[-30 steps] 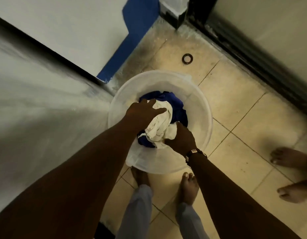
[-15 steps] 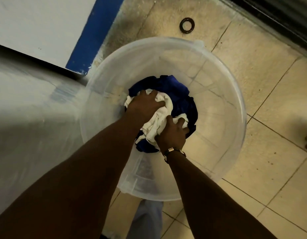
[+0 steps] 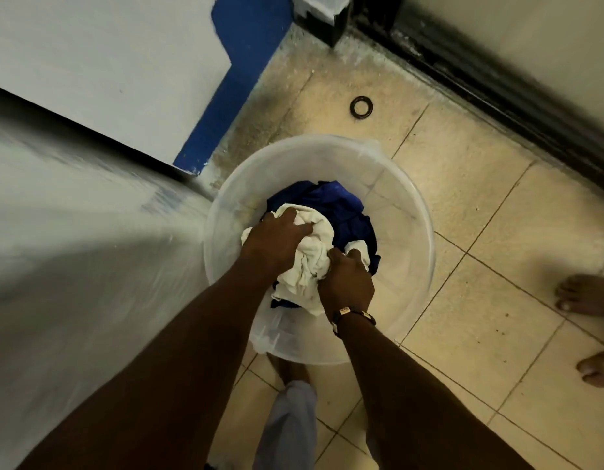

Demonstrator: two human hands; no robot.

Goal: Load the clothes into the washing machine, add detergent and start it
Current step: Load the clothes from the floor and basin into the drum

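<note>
A translucent plastic bucket point(image 3: 405, 239) stands on the tiled floor and holds a white cloth point(image 3: 310, 262) lying on top of dark blue clothes point(image 3: 341, 212). My left hand point(image 3: 277, 242) is closed over the upper part of the white cloth. My right hand point(image 3: 348, 279), with a watch on its wrist, grips the same cloth at its lower right. Both hands are inside the bucket. A blurred white surface point(image 3: 73, 266) fills the left side; whether it is the washing machine I cannot tell.
A black rubber ring point(image 3: 361, 107) lies on the floor beyond the bucket. A dark door track point(image 3: 497, 96) runs along the upper right. Another person's bare feet point(image 3: 585, 296) stand at the right edge. My own legs are below the bucket.
The view has pulled back from the bucket, which looks smaller. Both hands stay closed on the white cloth, which sits a little higher above the blue clothes.
</note>
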